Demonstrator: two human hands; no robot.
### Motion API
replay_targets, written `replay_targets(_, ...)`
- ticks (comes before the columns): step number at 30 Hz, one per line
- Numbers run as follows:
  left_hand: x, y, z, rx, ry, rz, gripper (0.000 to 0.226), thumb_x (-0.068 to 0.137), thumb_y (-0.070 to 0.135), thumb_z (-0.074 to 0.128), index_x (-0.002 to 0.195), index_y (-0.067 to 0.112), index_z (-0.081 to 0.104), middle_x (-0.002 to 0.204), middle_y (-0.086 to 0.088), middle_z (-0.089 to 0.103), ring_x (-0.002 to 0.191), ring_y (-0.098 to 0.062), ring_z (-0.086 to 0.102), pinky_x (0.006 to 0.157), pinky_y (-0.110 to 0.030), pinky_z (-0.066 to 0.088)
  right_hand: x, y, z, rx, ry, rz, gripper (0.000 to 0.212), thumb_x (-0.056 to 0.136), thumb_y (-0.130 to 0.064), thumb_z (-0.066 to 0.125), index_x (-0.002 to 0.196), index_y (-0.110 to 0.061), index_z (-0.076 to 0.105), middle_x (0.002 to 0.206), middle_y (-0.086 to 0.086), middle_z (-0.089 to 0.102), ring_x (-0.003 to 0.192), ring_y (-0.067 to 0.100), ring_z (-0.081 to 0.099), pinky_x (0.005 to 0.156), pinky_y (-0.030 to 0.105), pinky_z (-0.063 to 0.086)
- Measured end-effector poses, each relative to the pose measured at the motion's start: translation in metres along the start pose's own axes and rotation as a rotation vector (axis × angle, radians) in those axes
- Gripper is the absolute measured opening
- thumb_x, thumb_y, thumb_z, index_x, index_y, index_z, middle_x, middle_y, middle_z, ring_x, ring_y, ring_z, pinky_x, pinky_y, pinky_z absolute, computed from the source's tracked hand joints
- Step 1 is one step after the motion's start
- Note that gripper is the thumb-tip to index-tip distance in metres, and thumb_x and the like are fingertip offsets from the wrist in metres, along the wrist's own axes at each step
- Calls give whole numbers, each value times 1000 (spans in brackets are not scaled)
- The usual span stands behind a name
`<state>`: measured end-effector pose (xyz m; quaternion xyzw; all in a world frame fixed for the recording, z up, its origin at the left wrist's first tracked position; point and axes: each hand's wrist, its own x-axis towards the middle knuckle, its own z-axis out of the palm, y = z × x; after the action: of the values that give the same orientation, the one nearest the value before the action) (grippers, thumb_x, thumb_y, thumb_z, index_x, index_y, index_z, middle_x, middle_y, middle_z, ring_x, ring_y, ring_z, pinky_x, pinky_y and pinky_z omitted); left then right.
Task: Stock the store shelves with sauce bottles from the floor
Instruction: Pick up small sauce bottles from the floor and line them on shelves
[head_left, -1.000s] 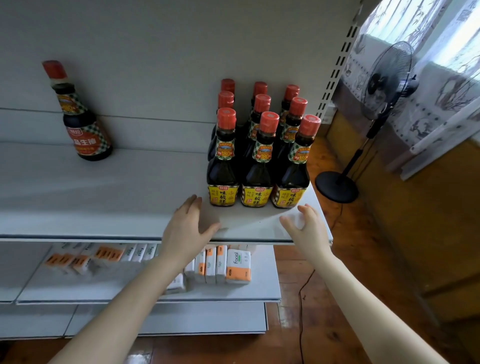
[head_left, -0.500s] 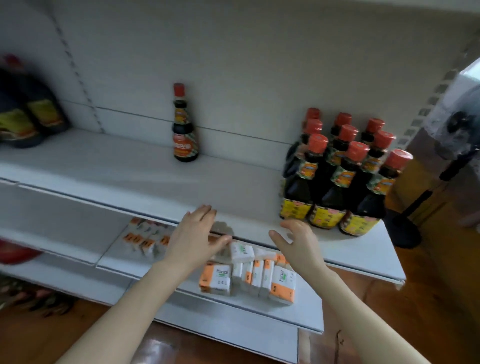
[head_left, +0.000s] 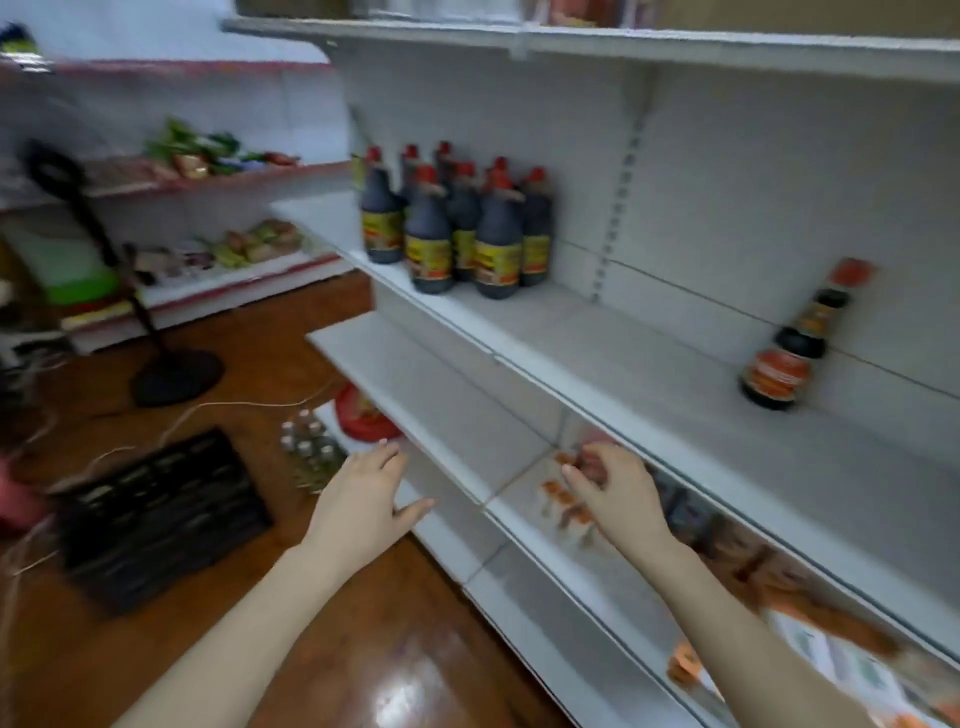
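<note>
On the right, shelving (head_left: 597, 353): white tiers run from near right to far left, with a pegged back panel behind them
Wooden floor (head_left: 260, 353): brown and glossy, it fills the left and near part of the view
Far-left racks (head_left: 218, 171): red-edged shelves with blurred snack packs
Black crate (head_left: 156, 514): lies flat on the floor, left of the person's left arm
Fan stand (head_left: 176, 376): round black base on the floor beyond the crate, its pole leaning up to the left
Sauce bottles on the shelf (head_left: 457, 234): dark bottles with red caps and yellow labels stand upright in a tight cluster at the far-left end of the middle tier
Left hand (head_left: 363, 501): fingers straight and slightly spread, palm down, holding nothing, just beside the front edge of a low tier
Right hand (head_left: 618, 493): fingers loosely bent, no object plainly held, over the low tier under the middle one
Single bottle (head_left: 784, 353): red cap, orange label, alone on the middle tier to the right, well apart from the cluster
Bottles on the floor (head_left: 311, 452): a small blurred group with pale caps, just beyond the left hand and near the foot of the shelving
Orange packets (head_left: 566, 506): small and blurred, on the low tier beside the right hand
</note>
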<state>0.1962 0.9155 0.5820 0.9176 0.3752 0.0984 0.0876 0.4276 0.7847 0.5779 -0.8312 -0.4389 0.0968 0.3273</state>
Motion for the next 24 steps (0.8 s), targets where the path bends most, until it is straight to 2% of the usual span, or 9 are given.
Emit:
replay_targets(3, -14, -59, -16, 10, 65, -116, 66, 82, 48, 61, 132, 6, 48, 141, -10, 46, 135, -23, 37, 113, -39, 23, 23, -49, 46, 0, -57, -75, 38, 83, -29, 65, 108, 0, 62, 110, 16, 63, 110, 31, 53, 94, 33, 37)
replay_targets(6, -21, -111, -19, 8, 62, -236, 70, 87, 54, 50, 141, 11, 35, 150, -5, 33, 141, -17, 22, 117, -34, 13, 48, -87, 88, -4, -127, -154, 37, 84, -25, 65, 111, 1, 61, 114, 17, 62, 114, 30, 52, 96, 30, 34)
replay_targets(14, 3, -228, -11, -3, 71, -475, 68, 87, 54, 49, 142, 16, 35, 150, -1, 32, 141, -13, 22, 116, -29, 12, 137, -156, 201, -28, -293, -271, 42, 86, -27, 63, 118, 0, 57, 121, 16, 59, 117, 28, 50, 95, 27, 32)
replay_targets(20, 73, -317, -5, -28, 30, -536, 69, 87, 53, 50, 141, 13, 35, 150, -3, 33, 141, -14, 22, 116, -31, 14, 229, -205, 285, -31, -381, -281, 49, 88, -31, 59, 127, -4, 50, 130, 11, 54, 124, 24, 46, 100, 28, 34)
replay_targets(24, 113, -368, -4, -58, -3, -560, 68, 88, 53, 48, 141, 13, 34, 150, -3, 32, 142, -14, 21, 116, -30, 13, 285, -246, 327, -45, -418, -308, 50, 88, -31, 59, 128, -2, 50, 128, 13, 55, 122, 26, 47, 99, 29, 35)
